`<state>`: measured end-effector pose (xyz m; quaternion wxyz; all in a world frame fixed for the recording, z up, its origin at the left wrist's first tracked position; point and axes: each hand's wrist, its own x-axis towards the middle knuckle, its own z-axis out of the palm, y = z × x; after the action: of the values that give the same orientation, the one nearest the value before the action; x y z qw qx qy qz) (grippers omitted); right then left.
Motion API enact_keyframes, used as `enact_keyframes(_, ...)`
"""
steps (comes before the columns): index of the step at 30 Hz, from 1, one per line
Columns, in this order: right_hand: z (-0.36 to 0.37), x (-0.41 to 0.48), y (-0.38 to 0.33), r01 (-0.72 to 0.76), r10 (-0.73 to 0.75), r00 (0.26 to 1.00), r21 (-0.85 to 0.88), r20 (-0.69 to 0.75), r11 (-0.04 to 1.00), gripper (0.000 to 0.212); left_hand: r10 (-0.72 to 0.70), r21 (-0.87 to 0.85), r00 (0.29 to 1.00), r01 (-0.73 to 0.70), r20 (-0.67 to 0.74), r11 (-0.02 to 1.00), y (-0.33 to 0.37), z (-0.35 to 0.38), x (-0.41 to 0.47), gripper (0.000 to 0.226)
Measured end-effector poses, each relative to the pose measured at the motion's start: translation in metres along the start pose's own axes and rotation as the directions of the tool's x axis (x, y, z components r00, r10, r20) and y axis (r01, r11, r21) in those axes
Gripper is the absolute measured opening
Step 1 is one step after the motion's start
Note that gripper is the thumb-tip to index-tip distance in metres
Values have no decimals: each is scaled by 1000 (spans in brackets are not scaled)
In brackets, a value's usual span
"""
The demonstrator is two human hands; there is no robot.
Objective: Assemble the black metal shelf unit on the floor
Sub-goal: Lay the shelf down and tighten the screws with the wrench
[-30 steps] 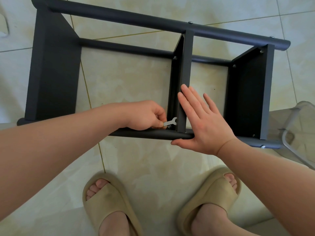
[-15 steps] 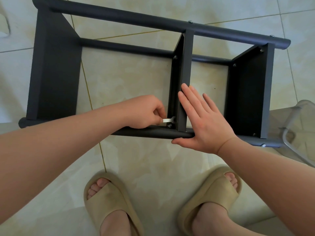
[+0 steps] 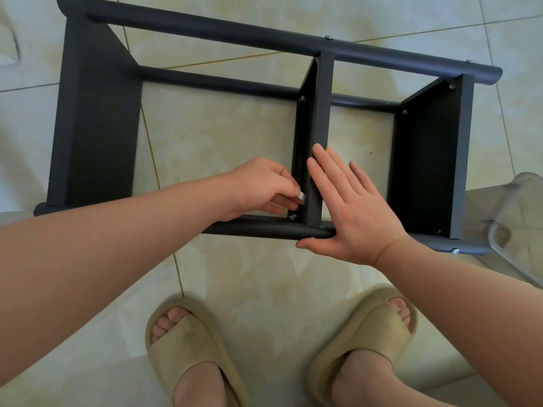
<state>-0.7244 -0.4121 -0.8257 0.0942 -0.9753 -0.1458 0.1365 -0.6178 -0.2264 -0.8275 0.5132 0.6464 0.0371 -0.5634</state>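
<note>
The black metal shelf unit [image 3: 97,118] lies on its side on the tiled floor, its three panels joined by round tubes. My left hand [image 3: 261,186] pinches a small silver wrench [image 3: 301,197] just above the bolt [image 3: 293,216] at the middle panel's near corner. My right hand [image 3: 346,207] lies flat with straight fingers against the middle panel [image 3: 321,113], its thumb under the near tube [image 3: 258,229].
A clear plastic container [image 3: 517,227] sits at the right, beside the shelf's end panel [image 3: 426,160]. My feet in beige slippers [image 3: 188,348] stand on the tiles just in front of the near tube. A white bag edge shows at far left.
My left hand has lifted the wrench up off the bolt, away from the near tube. My right hand stays flat on the middle panel.
</note>
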Motion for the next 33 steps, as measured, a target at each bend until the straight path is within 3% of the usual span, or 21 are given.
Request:
enact_keyframes(7,0,0,0,-1,1,1000,7,-8,1000,116,-60,-149,998,54,-36,987,-2,2,3,4)
enact_keyframes(18,0,0,0,1,-1,1000,10,-5,1000,116,3,-38,990,-9,-140,999,-3,11,10,6)
enact_keyframes(27,0,0,0,0,0,1000,18,-7,1000,115,-10,24,995,12,-98,1000,-1,10,7,8)
enact_keyframes(33,-1,0,-1,-4,4,1000,19,-4,1000,116,-81,-46,995,79,-58,996,0,13,6,13)
